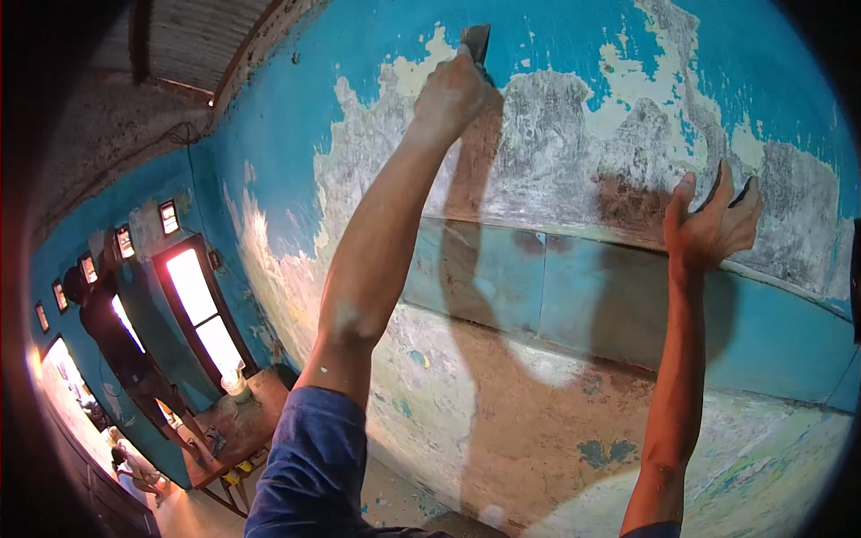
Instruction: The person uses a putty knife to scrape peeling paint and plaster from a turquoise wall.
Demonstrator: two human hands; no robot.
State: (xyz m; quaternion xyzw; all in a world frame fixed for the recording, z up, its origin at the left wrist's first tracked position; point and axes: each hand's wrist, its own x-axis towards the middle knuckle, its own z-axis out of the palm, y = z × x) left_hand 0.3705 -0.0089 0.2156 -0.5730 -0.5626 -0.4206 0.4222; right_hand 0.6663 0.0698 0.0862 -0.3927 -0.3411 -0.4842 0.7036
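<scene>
My left hand [452, 94] is raised high on the wall, its fingers closed around a scraper [476, 42]. The blade points up and lies near the upper edge of the bared patch, where blue paint [558, 33] meets grey plaster [545, 114]. My right hand [714, 218] is lower and further right, fingers spread, with nothing in it. It is by the wall next to a dark brown stain [629, 205]; whether it touches the surface I cannot tell. Below runs a band of blue panels [592, 289].
At the left a person [121, 329] stands on a wooden table [252, 420], reaching up the far wall. A bucket [235, 385] stands on that table. Another person [134, 471] is low at the far left. Paint flakes lie on the floor [397, 497].
</scene>
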